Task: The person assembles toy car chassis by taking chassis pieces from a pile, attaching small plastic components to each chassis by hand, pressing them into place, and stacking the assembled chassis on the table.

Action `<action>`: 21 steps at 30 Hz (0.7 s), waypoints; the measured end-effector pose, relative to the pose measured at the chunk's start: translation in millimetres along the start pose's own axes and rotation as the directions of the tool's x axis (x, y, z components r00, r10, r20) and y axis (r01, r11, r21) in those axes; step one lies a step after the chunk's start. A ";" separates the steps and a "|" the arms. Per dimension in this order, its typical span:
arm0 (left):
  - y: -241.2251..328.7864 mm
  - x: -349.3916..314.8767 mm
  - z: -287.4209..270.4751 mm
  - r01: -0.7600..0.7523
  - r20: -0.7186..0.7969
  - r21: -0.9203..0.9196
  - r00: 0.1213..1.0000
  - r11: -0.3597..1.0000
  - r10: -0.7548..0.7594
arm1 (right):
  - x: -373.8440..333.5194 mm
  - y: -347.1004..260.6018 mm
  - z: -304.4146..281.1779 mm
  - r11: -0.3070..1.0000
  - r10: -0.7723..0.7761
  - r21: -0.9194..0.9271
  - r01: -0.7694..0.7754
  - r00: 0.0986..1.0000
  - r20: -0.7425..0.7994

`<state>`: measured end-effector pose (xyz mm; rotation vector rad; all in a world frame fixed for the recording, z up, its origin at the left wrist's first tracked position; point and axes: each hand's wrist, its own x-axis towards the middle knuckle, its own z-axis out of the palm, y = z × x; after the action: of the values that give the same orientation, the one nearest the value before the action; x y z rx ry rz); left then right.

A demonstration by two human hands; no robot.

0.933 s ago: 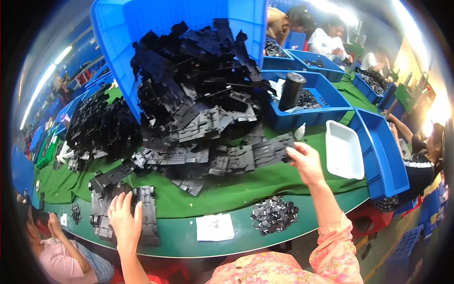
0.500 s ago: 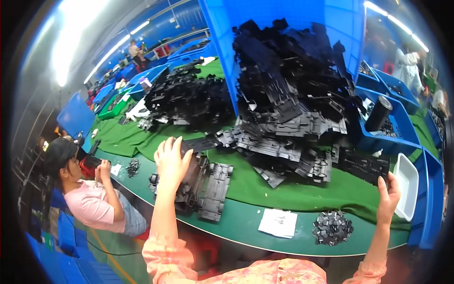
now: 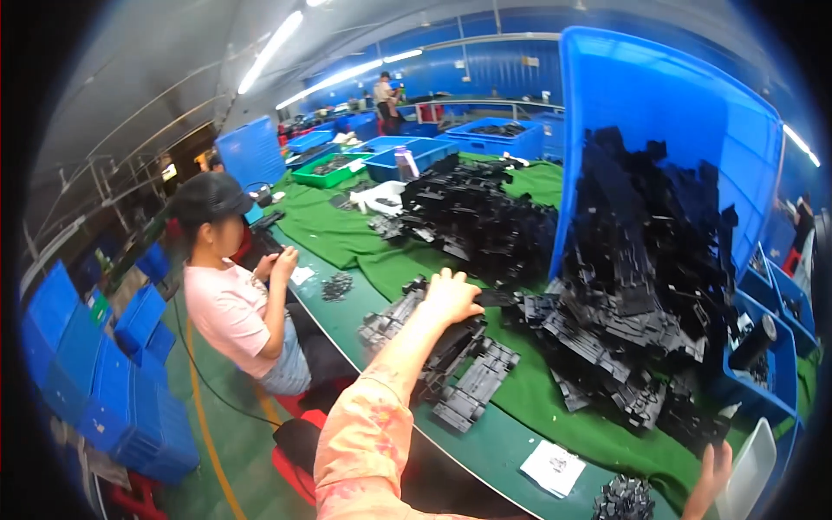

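My left hand (image 3: 451, 297) is over a short row of black plastic chassis-like parts (image 3: 475, 381) at the table's near edge. Its fingers are spread and bent downward, with the thumb off to the right; what lies under the fingertips is partly hidden. At the lower right, my right hand (image 3: 712, 477) has its thumb and fingers closed on the end of a dark flat plastic part (image 3: 696, 428), close to a white tray (image 3: 752, 472). Between the hands lies a large heap of similar black parts (image 3: 607, 338), spilling out of a tipped blue crate (image 3: 667, 95).
Small black pieces (image 3: 624, 499) form a pile beside a white paper (image 3: 553, 468). Another black heap (image 3: 477, 212) lies on the green cloth (image 3: 334, 243). To the left sits a co-worker (image 3: 230, 295) in a pink shirt. Blue bins (image 3: 763, 381) stand at the right.
The view has swung left, so everything appears shifted right and the co-worker shows more fully. My left hand stays over the row of parts; my right hand stays at the flat part.
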<state>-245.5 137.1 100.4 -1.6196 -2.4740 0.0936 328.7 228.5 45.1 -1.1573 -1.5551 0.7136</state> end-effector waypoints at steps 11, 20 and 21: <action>-117.4 -69.6 -22.5 0.169 -0.402 -0.474 0.831 0.864 -0.384 | -7.5 -45.6 12.5 0.993 0.062 -0.099 -0.068 0.996 -0.061; -153.5 -130.5 68.6 0.465 0.023 -0.656 0.800 0.595 -0.600 | -9.0 -40.0 8.7 0.993 0.118 -0.015 -0.118 0.993 0.003; -157.5 -132.1 81.4 0.496 0.021 -0.619 0.785 0.609 -0.619 | -7.4 -27.4 7.8 0.988 0.124 0.092 -0.126 0.992 0.030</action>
<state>-351.4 -43.3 28.9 -0.8064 -2.8660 -0.9859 312.6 212.6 64.0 -1.1874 -1.4622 0.8775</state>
